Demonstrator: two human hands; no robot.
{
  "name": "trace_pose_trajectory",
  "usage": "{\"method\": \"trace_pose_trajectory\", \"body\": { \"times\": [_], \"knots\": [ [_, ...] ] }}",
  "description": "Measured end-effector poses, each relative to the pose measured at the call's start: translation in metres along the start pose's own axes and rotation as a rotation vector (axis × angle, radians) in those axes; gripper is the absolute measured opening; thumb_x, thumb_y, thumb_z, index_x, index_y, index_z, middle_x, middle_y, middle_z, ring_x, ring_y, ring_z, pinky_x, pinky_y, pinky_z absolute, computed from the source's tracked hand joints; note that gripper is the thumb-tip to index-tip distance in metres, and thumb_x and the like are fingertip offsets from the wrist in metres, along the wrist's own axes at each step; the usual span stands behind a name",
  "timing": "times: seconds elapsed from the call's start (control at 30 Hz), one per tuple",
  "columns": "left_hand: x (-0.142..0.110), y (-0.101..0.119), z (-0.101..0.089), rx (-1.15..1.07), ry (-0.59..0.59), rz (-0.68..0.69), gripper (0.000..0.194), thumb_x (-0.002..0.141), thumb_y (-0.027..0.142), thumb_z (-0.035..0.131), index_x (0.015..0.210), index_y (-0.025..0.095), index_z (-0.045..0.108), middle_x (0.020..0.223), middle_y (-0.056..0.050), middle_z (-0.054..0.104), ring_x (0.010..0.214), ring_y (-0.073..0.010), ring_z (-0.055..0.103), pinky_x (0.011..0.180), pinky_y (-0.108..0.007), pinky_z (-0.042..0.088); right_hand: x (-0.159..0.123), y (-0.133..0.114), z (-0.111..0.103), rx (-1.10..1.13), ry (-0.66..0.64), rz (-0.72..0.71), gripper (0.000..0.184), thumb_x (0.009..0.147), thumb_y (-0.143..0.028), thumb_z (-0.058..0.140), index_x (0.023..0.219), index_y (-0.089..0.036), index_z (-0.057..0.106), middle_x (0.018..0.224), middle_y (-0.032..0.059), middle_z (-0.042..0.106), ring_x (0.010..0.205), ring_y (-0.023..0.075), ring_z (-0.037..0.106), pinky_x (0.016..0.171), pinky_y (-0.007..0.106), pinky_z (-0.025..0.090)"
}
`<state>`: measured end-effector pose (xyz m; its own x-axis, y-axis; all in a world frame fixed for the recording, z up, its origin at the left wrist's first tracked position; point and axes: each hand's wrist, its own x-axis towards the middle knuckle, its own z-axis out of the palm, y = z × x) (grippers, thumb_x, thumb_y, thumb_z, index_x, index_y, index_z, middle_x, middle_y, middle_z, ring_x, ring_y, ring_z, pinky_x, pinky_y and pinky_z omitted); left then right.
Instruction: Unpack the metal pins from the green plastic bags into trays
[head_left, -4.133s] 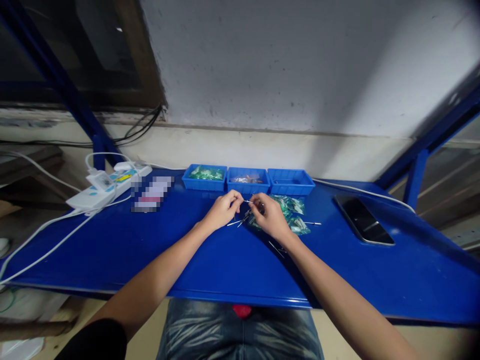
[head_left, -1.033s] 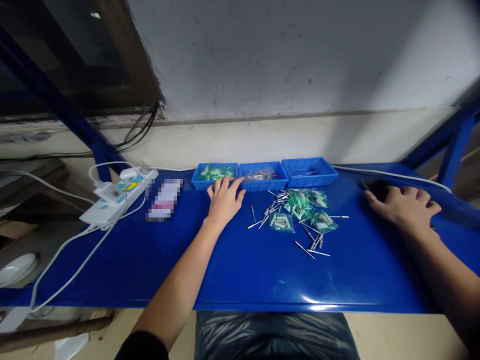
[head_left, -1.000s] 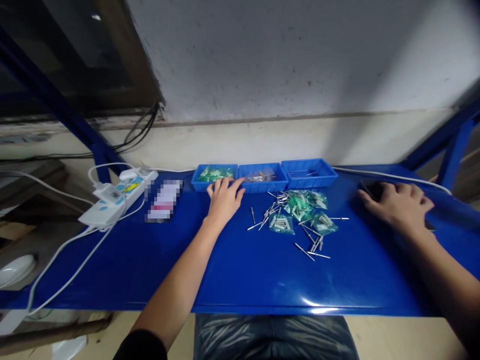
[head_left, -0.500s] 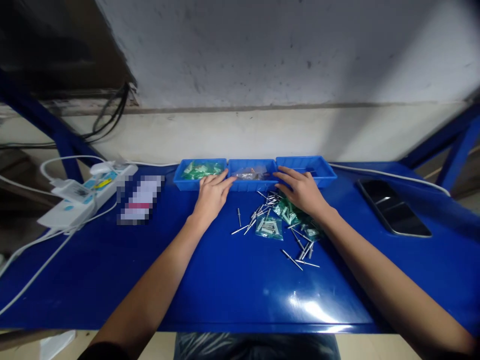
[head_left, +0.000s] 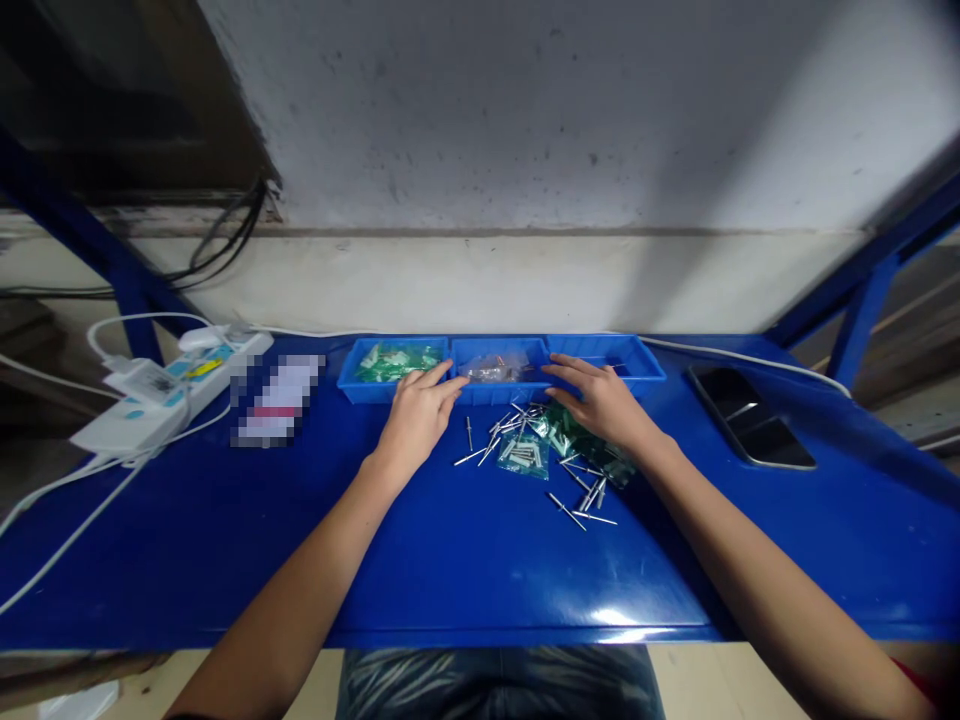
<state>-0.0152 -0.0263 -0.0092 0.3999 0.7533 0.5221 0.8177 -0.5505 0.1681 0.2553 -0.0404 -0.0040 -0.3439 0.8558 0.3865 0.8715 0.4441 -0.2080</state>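
My left hand (head_left: 417,412) lies with fingers stretched out at the front of the left blue bin (head_left: 360,394) and the middle blue bin (head_left: 487,394), near where they meet. My right hand (head_left: 604,402) spreads its fingers over the front edge between the middle bin and the right blue bin (head_left: 646,366). Neither hand shows anything held. Green packets (head_left: 401,362) fill the left bin; a clear plastic bag (head_left: 499,366) lies in the middle one. In front are scattered metal blind rivets (head_left: 592,494) and a small green-tinted bag (head_left: 525,456) of whitish pieces. My right hand partly hides more green bags.
A dark phone (head_left: 750,415) lies at the right. On the left are a white power strip (head_left: 161,400) with plugs and loose cables, and a pixelated flat item (head_left: 277,400). The wall (head_left: 480,280) rises behind the bins on the blue table (head_left: 450,560).
The camera view has shifted slightly, so the bins appear a little lower and the phone further left. Both hands keep nearly the same place against the bins.
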Motion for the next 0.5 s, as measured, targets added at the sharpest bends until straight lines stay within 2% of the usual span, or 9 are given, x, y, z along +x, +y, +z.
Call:
{"method": "trace_pose_trajectory", "body": {
  "times": [0.17,0.37,0.43,0.5],
  "knots": [
    [-0.004,0.007,-0.011,0.032,-0.071,-0.031,0.026,0.087,0.018,0.050,0.105,0.025,0.068,0.125,-0.006,0.059,0.099,-0.0237,0.059,0.088,-0.043,0.047,-0.005,-0.006,-0.008,0.016,-0.046,-0.023,0.036,0.089,-0.031,0.048,0.121,-0.021,0.058,0.131,0.0105,0.053,0.111,0.0284,0.058,0.088,0.047,0.049],
    [-0.006,0.011,-0.017,0.061,-0.117,-0.015,0.026,0.088,0.023,0.049,0.107,0.022,0.066,0.124,-0.009,0.057,0.109,-0.0270,0.054,0.093,-0.046,0.044,-0.006,-0.006,-0.013,0.075,-0.064,-0.040,0.037,0.089,-0.031,0.047,0.124,-0.021,0.057,0.132,0.0107,0.052,0.113,0.0278,0.056,0.093,0.047,0.047],
    [-0.006,0.015,-0.019,0.079,-0.080,-0.014,0.027,0.087,0.028,0.051,0.109,0.021,0.065,0.125,-0.010,0.055,0.115,-0.0298,0.048,0.094,-0.049,0.042,-0.007,-0.004,-0.021,0.115,-0.020,-0.033,0.039,0.089,-0.034,0.047,0.123,-0.019,0.056,0.127,0.0114,0.057,0.113,0.0264,0.056,0.094,0.045,0.045],
    [-0.006,0.021,-0.021,0.080,-0.004,-0.015,0.027,0.086,0.031,0.052,0.109,0.020,0.063,0.123,-0.010,0.055,0.117,-0.0314,0.044,0.094,-0.050,0.041,-0.008,-0.002,-0.034,0.147,0.094,0.026,0.037,0.089,-0.036,0.046,0.118,-0.018,0.059,0.116,0.0105,0.064,0.107,0.0244,0.059,0.089,0.041,0.047]
  ]
}}
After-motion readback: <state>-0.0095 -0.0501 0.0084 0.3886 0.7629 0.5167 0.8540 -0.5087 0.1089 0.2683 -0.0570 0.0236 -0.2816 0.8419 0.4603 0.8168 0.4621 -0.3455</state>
